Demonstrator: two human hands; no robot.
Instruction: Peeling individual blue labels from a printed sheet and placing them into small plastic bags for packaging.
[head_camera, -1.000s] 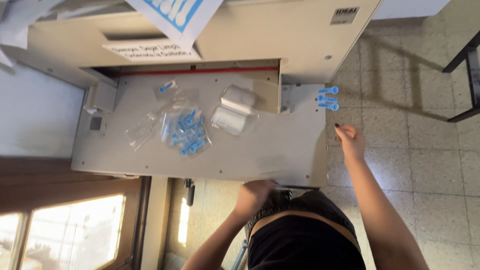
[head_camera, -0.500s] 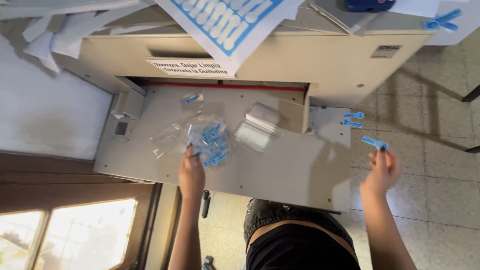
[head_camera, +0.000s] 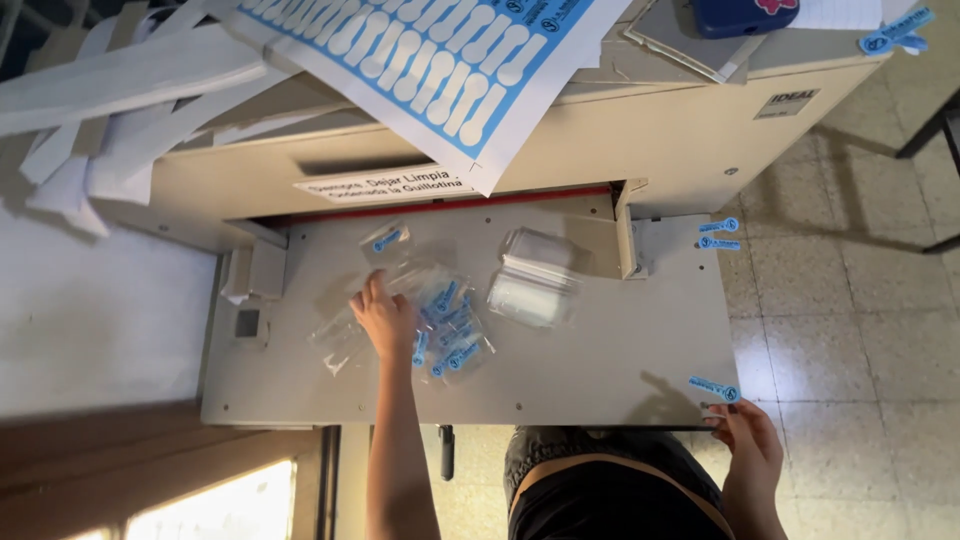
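left hand (head_camera: 385, 318) moved onto clear bags (head_camera: 440, 315), flat | right hand (head_camera: 745, 432) lowered blue tag (head_camera: 713, 388), pinched

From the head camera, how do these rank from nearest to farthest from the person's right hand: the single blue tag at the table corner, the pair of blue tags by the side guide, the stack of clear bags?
1. Single blue tag: at the table's near right corner, just above the right hand.
2. Pair of blue tags: right edge, farther back.
3. Stack of clear bags: mid-table, to the left.
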